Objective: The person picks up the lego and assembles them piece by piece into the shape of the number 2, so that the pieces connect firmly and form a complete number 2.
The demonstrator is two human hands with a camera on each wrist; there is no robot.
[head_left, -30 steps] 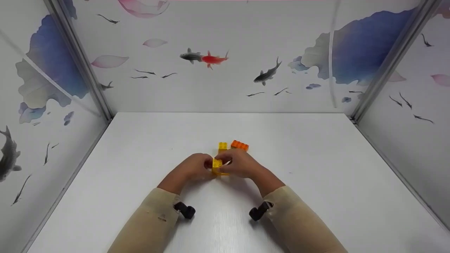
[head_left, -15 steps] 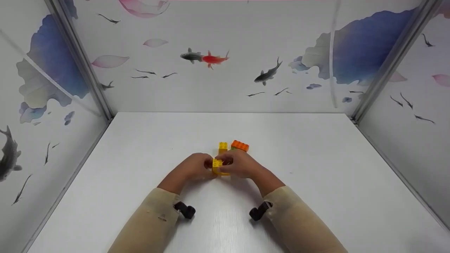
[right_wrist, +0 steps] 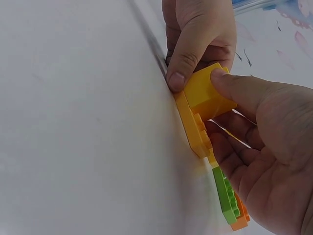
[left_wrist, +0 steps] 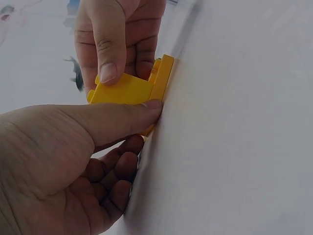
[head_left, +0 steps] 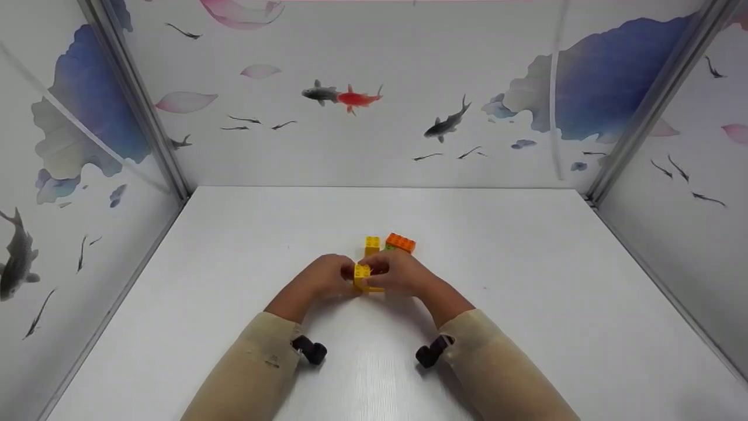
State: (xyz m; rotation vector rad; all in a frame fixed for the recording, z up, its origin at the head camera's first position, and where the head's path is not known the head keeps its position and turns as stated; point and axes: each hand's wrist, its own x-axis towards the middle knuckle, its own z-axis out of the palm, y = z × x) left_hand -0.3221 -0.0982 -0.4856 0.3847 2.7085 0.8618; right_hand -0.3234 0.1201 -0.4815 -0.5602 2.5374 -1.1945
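Observation:
A yellow toy brick (head_left: 362, 273) stands on one end of a flat orange-yellow brick (right_wrist: 192, 126), near the middle of the table. My right hand (head_left: 402, 273) pinches the upright yellow brick, its thumb (left_wrist: 108, 72) on the brick's upper side. From the other side my left hand (head_left: 327, 276) grips the pair low down, its thumb (left_wrist: 129, 117) along the joint between the two bricks. Studs show on the flat brick's uncovered end in the right wrist view. My hands hide much of both bricks from above.
Just beyond my hands another yellow brick (head_left: 372, 244) stands on the white table (head_left: 497, 327). To its right an orange brick (head_left: 401, 242) lies over a green brick (right_wrist: 225, 196). Patterned white panels (head_left: 374, 158) enclose the back and sides.
Both hands keep hold of the two bricks, with hardly any movement. Slightly more of the green brick shows beyond my right hand, and the head view has shifted a little.

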